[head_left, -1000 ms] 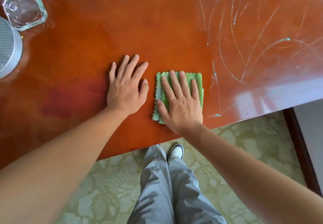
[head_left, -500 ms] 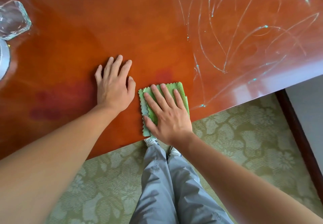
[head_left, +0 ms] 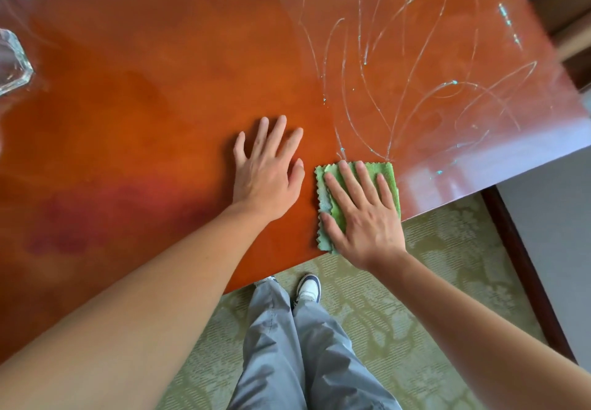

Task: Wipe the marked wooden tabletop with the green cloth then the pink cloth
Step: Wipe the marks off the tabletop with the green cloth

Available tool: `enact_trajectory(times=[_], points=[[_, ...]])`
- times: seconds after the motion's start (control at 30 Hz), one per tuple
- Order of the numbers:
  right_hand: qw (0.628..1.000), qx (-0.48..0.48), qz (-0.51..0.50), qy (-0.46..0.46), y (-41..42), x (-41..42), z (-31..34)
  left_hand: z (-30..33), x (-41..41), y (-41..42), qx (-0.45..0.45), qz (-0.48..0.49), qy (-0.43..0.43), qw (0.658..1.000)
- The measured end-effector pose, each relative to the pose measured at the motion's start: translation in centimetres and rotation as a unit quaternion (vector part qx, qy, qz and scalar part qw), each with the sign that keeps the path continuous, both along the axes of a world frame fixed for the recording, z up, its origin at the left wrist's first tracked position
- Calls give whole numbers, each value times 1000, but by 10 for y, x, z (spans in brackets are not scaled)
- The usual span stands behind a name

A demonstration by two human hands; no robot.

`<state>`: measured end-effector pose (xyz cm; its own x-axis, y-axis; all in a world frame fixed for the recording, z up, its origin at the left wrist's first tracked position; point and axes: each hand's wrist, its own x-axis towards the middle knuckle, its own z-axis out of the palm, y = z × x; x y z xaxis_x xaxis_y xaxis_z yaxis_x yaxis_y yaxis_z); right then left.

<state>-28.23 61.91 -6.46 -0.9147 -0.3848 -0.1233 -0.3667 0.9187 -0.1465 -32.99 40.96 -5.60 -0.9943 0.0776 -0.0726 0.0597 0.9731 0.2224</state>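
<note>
Your right hand [head_left: 361, 214] is pressing flat on the folded green cloth [head_left: 388, 174], fingers straight and slightly spread, pointing toward 11 o'clock. The cloth is lying on the wooden tabletop [head_left: 153, 96] at the near edge, around 4 o'clock from table centre. Your left hand [head_left: 267, 176] is resting palm-down on bare wood just beside the cloth at its 9 o'clock, fingers spread, apart from it. Pale scribbled marks [head_left: 396, 67] are showing at 1 o'clock of the cloth. A glass object [head_left: 11, 64] is sitting at far 9 o'clock.
</note>
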Motion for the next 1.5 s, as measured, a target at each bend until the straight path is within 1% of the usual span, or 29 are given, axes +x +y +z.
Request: enact_trajectory(times=[0.07,0.13,0.27,0.4,0.6,0.87,1.2,1.33,1.5], points=[[1000,-3,1,-2,0,0,0,-7,4,0,-27,-7,2,1000],[1000,-14,-11,4,-3,-1,0,-11,5,-1,-36,-6,11,999],[999,-33,-33,12,-15,-12,-2,-10,4,-2,-25,-7,16,1000],[999,-26,-42,15,-32,-49,-3,-9,5,-1,-3,-11,17,1000],[999,-13,-26,18,-45,-92,-4,-7,4,0,1,-11,25,1000],[1000,-7,13,19,-37,-75,-2,-9,4,-2,1,-17,14,1000],[999,-16,14,28,-35,-71,-1,-9,5,-2,16,-25,19,999],[999,-9,35,30,-35,-83,-1,-10,7,-1,14,-23,17,999],[994,15,110,22,-37,-122,-3,-9,5,-2,24,-17,17,999]])
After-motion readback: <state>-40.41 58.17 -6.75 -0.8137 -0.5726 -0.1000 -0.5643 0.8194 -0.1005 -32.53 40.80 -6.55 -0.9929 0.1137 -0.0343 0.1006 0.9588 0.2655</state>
